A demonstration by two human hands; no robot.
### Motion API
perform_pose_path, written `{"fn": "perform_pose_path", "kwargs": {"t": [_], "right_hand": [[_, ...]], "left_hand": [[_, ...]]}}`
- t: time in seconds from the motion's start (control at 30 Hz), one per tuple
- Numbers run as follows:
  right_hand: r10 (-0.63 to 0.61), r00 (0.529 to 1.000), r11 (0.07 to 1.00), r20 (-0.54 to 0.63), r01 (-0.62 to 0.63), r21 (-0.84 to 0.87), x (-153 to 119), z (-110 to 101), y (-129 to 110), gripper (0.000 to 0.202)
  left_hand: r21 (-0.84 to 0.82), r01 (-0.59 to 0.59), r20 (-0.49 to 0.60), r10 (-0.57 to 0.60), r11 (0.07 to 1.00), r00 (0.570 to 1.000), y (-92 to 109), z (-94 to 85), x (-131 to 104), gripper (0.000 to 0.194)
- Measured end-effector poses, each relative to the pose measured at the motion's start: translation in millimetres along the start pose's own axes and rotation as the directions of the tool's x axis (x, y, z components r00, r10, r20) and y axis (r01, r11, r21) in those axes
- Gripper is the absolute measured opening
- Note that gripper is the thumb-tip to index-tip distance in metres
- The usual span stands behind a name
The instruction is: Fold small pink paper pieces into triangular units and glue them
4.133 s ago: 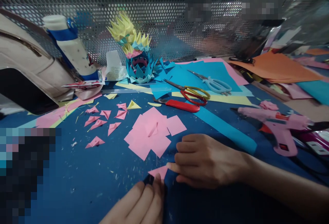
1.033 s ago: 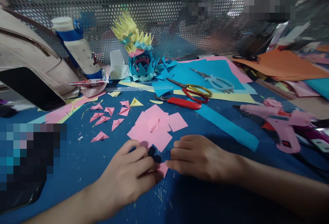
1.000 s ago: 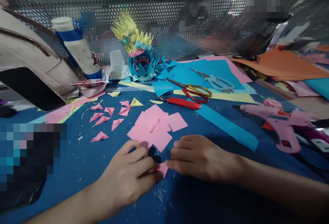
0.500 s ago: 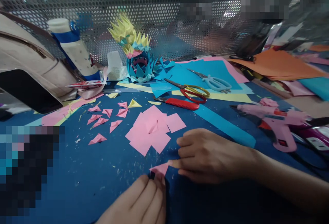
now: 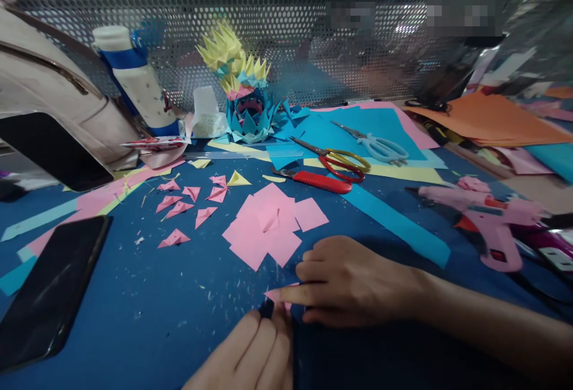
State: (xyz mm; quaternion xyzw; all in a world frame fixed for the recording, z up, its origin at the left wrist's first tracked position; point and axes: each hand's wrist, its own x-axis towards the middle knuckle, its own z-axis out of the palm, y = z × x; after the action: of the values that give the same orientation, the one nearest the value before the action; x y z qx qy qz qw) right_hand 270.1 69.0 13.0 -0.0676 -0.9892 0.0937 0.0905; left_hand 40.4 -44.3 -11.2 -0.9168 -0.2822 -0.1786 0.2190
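Note:
A small folded pink paper triangle (image 5: 293,286) lies near the front of the blue table. My left hand (image 5: 255,354) pinches its lower side, the fingers curled together. From the right, my right hand (image 5: 353,285) reaches over it, the index finger stretched across the paper and the other fingers curled. Its underside is hidden by the fingers. Just beyond my hands is a pile of pink paper squares (image 5: 264,240) with a folded piece on top. Several folded pink triangles (image 5: 174,238) are scattered to the left, along with a yellow triangle (image 5: 238,178).
Behind the squares lie a red-handled cutter (image 5: 322,183), red-and-yellow scissors (image 5: 344,163) and light blue scissors (image 5: 382,146). A pink glue gun (image 5: 492,211) rests at the right. A phone (image 5: 54,294), a bottle (image 5: 138,85) and a folded-paper model (image 5: 248,103) stand or lie leftward and at the back.
My right index finger has slid left from the triangle's right corner to across its middle, near my left fingertips. The view has shifted slightly, moving the scene a little rightward.

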Motion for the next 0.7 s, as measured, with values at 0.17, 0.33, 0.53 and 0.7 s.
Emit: {"fn": "perform_pose_path", "kwargs": {"t": [0.17,0.33,0.53,0.7], "right_hand": [[0.019,1.0,0.999,0.023,-0.018,-0.028,7,3,-3,0.045],[0.063,0.998,0.998,-0.014,-0.064,-0.017,8,3,-6,0.053],[0.069,0.99,0.997,-0.125,-0.066,0.029,-4,-6,5,0.044],[0.058,0.98,0.984,-0.191,-0.025,0.174,1,3,11,0.046]], "left_hand": [[-0.014,0.015,-0.019,-0.015,1.0,1.0,0,-1.0,2,0.029],[-0.05,0.044,-0.044,-0.046,0.998,0.998,2,-2.8,5,0.038],[-0.266,0.029,-0.018,-0.035,0.964,0.999,-22,-3.1,12,0.033],[-0.591,0.251,0.214,-0.152,0.766,0.965,-52,1.1,20,0.017]]}}
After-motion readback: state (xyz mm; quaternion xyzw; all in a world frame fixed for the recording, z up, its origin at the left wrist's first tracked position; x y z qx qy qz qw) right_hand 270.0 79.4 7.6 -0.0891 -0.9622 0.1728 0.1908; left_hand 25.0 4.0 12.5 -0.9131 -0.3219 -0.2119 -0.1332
